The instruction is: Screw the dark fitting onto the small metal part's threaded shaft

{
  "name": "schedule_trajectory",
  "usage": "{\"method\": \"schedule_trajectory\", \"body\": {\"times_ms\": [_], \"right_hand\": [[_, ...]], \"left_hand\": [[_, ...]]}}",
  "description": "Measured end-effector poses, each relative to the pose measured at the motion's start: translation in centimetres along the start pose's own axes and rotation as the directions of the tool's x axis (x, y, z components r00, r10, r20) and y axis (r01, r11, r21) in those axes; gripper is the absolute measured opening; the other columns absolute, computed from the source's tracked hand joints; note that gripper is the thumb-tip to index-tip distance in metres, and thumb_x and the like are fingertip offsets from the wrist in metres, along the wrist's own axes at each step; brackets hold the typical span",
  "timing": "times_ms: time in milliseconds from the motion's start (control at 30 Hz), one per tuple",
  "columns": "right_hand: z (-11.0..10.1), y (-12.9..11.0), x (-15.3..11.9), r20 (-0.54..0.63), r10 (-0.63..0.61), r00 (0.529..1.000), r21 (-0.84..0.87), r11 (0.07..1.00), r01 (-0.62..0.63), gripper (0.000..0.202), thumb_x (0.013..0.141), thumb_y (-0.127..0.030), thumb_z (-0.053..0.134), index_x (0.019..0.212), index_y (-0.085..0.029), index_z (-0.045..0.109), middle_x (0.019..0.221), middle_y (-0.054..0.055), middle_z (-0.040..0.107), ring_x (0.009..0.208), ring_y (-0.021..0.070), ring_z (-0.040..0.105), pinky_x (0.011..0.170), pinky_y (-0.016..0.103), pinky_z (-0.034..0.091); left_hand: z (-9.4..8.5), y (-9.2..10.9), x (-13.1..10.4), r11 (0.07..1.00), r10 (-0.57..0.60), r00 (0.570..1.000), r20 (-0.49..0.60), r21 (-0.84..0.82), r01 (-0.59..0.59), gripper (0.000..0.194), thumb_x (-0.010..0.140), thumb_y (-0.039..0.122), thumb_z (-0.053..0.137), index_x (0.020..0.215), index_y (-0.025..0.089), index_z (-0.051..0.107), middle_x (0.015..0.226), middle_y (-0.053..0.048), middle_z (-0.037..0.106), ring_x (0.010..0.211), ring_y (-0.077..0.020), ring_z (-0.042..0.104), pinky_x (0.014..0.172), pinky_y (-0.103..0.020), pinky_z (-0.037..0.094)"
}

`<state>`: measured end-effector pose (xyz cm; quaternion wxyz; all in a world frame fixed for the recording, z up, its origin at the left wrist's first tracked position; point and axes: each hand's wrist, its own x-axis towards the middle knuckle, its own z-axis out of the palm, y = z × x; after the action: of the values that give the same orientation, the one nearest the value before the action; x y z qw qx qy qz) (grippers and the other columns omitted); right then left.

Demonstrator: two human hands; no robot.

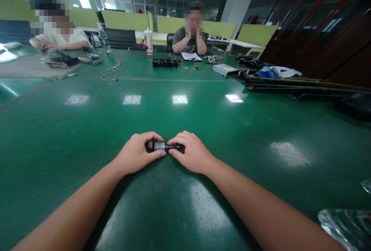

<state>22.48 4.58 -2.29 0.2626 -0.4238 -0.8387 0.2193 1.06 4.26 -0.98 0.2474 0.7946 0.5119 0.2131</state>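
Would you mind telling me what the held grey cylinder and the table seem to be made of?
Cylinder: probably metal, grey with a satin sheen, though plated plastic is possible. Table: glossy green with bright reflections, so perhaps glass-topped or lacquered.

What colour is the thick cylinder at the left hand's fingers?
The cylinder is silver-grey, best seen in the head view.

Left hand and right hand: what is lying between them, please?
In the head view, a small silver-and-black part lies between them, its thicker silver body in the left hand and its thinner dark end in the right hand.
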Motion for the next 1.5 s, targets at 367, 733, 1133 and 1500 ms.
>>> {"method": "schedule_trajectory", "body": {"times_ms": [367,733,1133,1500], "right_hand": [[0.09,0.12,0.05,-0.001,-0.006,1.0,-0.001,1.0,0.006,0.014,0.083,-0.019,0.068,0.097,-0.021,0.071,0.092,0.002,0.072,0.086,0.017,0.058,0.08,0.032,0.039],[0.04,0.17,0.02,-0.013,-0.018,1.0,-0.01,1.0,0.018,0.014,0.082,-0.017,0.069,0.096,-0.02,0.071,0.09,0.001,0.071,0.085,0.0172,0.057,0.078,0.032,0.039],[-0.07,0.21,-0.03,-0.042,0.014,0.999,-0.022,1.0,-0.015,0.016,0.078,-0.012,0.066,0.091,-0.02,0.071,0.087,0.002,0.07,0.085,0.018,0.058,0.078,0.032,0.041],[-0.2,0.09,0.0,-0.045,0.043,0.998,-0.02,0.999,-0.044,0.013,0.078,-0.017,0.069,0.089,-0.021,0.07,0.088,0.002,0.071,0.086,0.019,0.058,0.079,0.033,0.041]], "left_hand": [[-0.07,-0.11,0.18,1.0,0.022,1.0,0.009,0.008,-0.022,0.025,0.083,0.04,0.066,0.102,0.024,0.071,0.078,0.002,0.066,0.073,-0.016,0.059,0.068,-0.026,0.041],[-0.01,-0.16,0.12,1.0,0.022,1.0,0.001,0.02,-0.022,0.027,0.084,0.041,0.065,0.103,0.023,0.071,0.077,0.002,0.066,0.07,-0.0157,0.058,0.066,-0.026,0.041],[0.04,0.01,0.08,1.0,0.003,1.0,-0.008,0.021,-0.003,0.027,0.082,0.042,0.067,0.1,0.023,0.071,0.076,0.002,0.066,0.07,-0.016,0.059,0.065,-0.026,0.041],[-0.03,0.05,0.08,1.0,0.007,1.0,-0.014,0.023,-0.007,0.027,0.083,0.043,0.066,0.1,0.022,0.071,0.076,0.001,0.066,0.071,-0.0167,0.059,0.064,-0.026,0.041]]}}
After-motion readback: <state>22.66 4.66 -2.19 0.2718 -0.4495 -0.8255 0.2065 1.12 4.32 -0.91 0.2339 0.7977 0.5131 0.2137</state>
